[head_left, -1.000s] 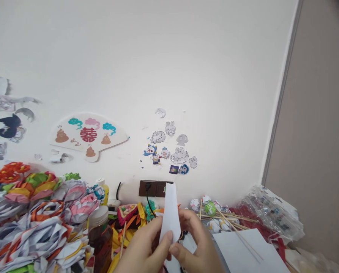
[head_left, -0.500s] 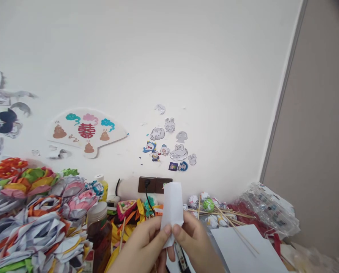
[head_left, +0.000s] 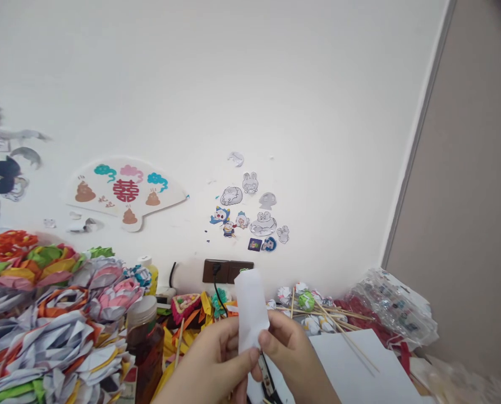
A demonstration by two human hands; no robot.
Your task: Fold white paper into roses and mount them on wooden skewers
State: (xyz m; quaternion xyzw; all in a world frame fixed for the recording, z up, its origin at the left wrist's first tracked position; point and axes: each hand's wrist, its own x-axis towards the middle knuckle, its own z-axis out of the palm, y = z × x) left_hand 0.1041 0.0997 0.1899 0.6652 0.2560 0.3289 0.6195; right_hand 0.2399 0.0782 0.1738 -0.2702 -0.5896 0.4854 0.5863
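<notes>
A folded strip of white paper (head_left: 251, 306) stands upright between my hands at the lower middle. My left hand (head_left: 220, 353) pinches its lower left part, thumb in front and fingers behind. My right hand (head_left: 286, 350) is closed on the lower right edge, its thumb tip against the paper. Below and between the hands, partly covered by them, lies a utility knife (head_left: 269, 381) on white paper. The lower end of the strip is hidden by my thumbs.
Folded paper flowers (head_left: 60, 314) crowd the left, beside a lidded jar (head_left: 145, 348). Thin wooden sticks (head_left: 351, 336) lie across white sheets (head_left: 359, 365) at right, near paper balls (head_left: 306, 301) and a clear plastic bag (head_left: 395, 308). A socket (head_left: 214, 271) is on the wall behind.
The paper strip has tilted, its top leaning left. My right thumb has moved up slightly along the edge, and my left thumb has shifted right across the strip's lower part.
</notes>
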